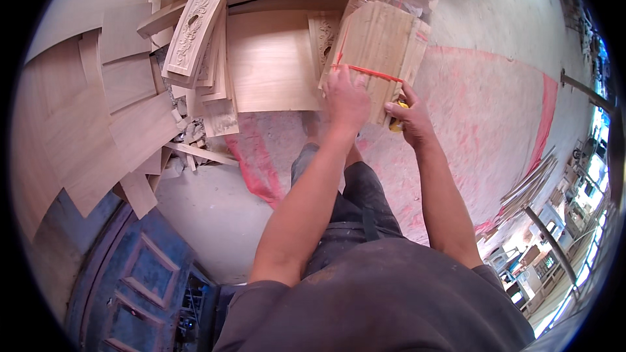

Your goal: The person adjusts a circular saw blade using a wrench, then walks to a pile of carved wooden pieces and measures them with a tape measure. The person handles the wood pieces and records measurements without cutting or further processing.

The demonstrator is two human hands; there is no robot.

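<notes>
A stack of light wooden boards (378,32) stands in front of me, with a red cord (375,73) running across it. My left hand (347,96) lies at the stack's left side, fingers closed at the cord's left end. At the near right corner, my right hand (412,115) is closed around a small yellow tool (398,117); its kind is mostly hidden by the palm and fingers. The right fingertips reach up beside the cord's right end.
Carved wooden panels (197,26) are piled left of the stack, beside a wide plain board (270,58). Thin wooden sheets (85,117) lean at the far left. A blue panelled door (140,280) is at lower left. Long strips (531,182) lie at right.
</notes>
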